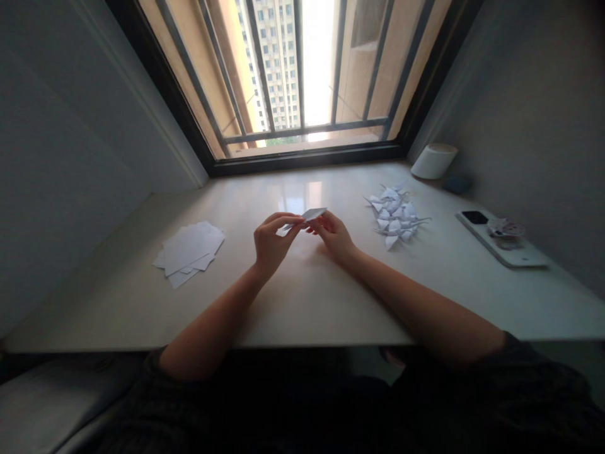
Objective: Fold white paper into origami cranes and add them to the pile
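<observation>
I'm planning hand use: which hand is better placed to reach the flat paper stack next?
Probably the left hand: it is nearer the flat paper stack, while the right hand is closer to the folded paper pile. Both hold the small paper, though.

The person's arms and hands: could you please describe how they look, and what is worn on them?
The left hand and right hand are ungloved, with no watch or bracelet visible. The left forearm and right forearm are bare, with no clear markings. The left sleeve and right sleeve look dark, almost black.
</observation>
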### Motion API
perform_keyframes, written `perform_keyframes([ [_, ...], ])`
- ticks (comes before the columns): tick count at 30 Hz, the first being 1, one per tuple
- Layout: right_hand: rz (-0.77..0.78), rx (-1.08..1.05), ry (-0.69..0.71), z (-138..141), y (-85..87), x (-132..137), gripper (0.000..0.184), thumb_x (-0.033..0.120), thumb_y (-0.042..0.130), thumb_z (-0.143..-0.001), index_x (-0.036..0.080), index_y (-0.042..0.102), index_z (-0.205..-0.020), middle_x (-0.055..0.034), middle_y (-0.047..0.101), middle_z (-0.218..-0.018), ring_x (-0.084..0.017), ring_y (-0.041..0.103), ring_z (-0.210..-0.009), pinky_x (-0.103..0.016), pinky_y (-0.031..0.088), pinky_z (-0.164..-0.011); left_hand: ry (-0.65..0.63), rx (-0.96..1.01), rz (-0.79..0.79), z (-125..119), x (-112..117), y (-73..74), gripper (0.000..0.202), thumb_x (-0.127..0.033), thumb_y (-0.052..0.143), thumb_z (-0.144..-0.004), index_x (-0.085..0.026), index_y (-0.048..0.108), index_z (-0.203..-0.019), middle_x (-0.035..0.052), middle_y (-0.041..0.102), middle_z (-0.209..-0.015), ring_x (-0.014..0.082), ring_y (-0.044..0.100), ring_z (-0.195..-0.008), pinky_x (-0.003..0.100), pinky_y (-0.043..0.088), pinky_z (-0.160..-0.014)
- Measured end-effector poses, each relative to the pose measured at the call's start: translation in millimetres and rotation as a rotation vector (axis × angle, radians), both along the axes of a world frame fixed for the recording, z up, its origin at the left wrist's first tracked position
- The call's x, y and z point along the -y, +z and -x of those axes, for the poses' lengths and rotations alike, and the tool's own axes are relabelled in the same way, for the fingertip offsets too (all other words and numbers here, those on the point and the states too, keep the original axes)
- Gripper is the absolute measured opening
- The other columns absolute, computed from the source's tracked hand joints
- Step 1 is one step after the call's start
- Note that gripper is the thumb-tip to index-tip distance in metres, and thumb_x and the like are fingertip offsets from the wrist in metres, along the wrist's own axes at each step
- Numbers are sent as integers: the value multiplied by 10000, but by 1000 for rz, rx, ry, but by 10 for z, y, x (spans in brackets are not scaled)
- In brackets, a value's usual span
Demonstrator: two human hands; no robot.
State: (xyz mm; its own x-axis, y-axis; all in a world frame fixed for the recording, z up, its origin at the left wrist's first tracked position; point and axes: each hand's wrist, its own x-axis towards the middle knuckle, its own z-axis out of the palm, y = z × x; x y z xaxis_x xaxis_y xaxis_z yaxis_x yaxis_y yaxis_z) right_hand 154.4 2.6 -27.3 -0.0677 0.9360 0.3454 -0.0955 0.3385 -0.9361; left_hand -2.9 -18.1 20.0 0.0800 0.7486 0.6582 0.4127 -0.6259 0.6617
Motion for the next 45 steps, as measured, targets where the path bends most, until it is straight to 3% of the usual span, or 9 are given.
perform_keyframes([
  [5, -13, 15, -6, 5, 24, 11, 332, 549, 632, -778, 246, 610, -911, -6, 686, -836, -149, 641, -738, -313, 509, -713, -12, 64, 76, 8, -38, -37, 142, -366, 703, -777, -239, 733, -833, 30, 719, -854, 163, 662, -817, 299, 520, -769],
  [10, -19, 47, -18, 4, 53, 34, 331, 559, 631, -775, 241, 612, -865, -7, 683, -816, -162, 653, -769, -314, 510, -723, -134, 213, 343, 17, -140, -121, 449, -387, 746, -719, -206, 662, -1121, 32, 717, -771, 166, 676, -734, 290, 523, -712],
  [13, -25, 85, -37, 2, 44, 34, 322, 539, 658, -762, 230, 621, -846, -5, 675, -772, -170, 658, -772, -313, 501, -721, -258, 312, 476, 6, -175, -153, 393, -405, 726, -724, -173, 696, -1039, 66, 739, -859, 189, 687, -800, 320, 529, -760],
  [16, -27, 93, -50, -1, 27, 24, 305, 515, 660, -770, 223, 623, -851, -7, 671, -754, -172, 658, -749, -314, 495, -702, -294, 333, 568, -3, -172, -161, 332, -403, 721, -722, -166, 710, -952, 71, 744, -879, 191, 689, -802, 313, 525, -739],
  [24, -22, 177, -89, -11, 50, 34, 353, 557, 650, -757, 206, 653, -796, -17, 675, -756, -163, 632, -733, -301, 480, -677, -193, 327, 531, 11, -191, -203, 357, -469, 764, -657, -155, 667, -794, 38, 704, -721, 152, 664, -672, 264, 507, -631],
  [30, 8, 139, -83, -6, 53, 34, 343, 541, 686, -730, 202, 695, -783, -30, 701, -772, -168, 634, -729, -304, 481, -669, -158, 340, 552, 19, -201, -215, 369, -491, 769, -636, -164, 629, -737, 16, 678, -732, 131, 645, -669, 250, 519, -613],
  [37, -2, 142, -133, -14, 12, 12, 296, 487, 686, -745, 207, 728, -832, -46, 738, -821, -186, 660, -744, -324, 494, -678, -248, 350, 687, 7, -181, -203, 364, -437, 777, -654, -154, 635, -833, 29, 688, -737, 142, 670, -679, 280, 545, -660],
  [45, -142, 283, -222, -13, 68, 83, 241, 438, 667, -789, 222, 756, -845, -51, 717, -802, -167, 619, -689, -302, 477, -606, -210, 319, 716, 34, -174, -187, 403, -503, 753, -661, -152, 681, -845, 55, 710, -742, 165, 678, -695, 273, 526, -649],
])
